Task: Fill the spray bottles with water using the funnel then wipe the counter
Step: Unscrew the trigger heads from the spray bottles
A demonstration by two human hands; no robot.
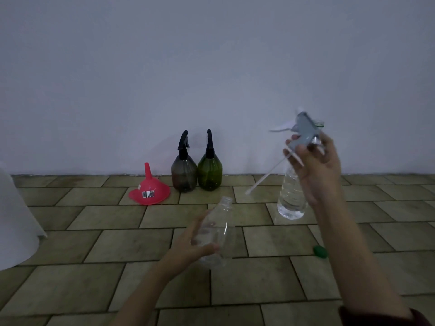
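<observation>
Set the grey trigger spray head (303, 130), pinched in the right hand (315, 165), aside at lower right, keeping the clear empty plastic bottle (215, 231), gripped by the left hand's (190, 250) curled fingers, upright for the red plastic funnel (149, 188).

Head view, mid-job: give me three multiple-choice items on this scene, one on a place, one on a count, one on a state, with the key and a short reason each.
1. Where is the red funnel?
A. In the clear bottle's neck
B. On the tiled counter, left of the dark bottles
C. In the right hand

2. How many spray bottles stand by the wall with black heads on?
A. One
B. Two
C. Four

3. What state is the clear bottle in the left hand?
A. Open-necked, head off
B. Capped green
C. Fitted with the funnel

Key:
1 B: the funnel lies mouth-down on the counter beside the grey bottle.
2 B: the grey bottle and the green bottle stand side by side.
3 A: its neck is bare, while the right hand holds the grey spray head with its tube hanging free.
</observation>
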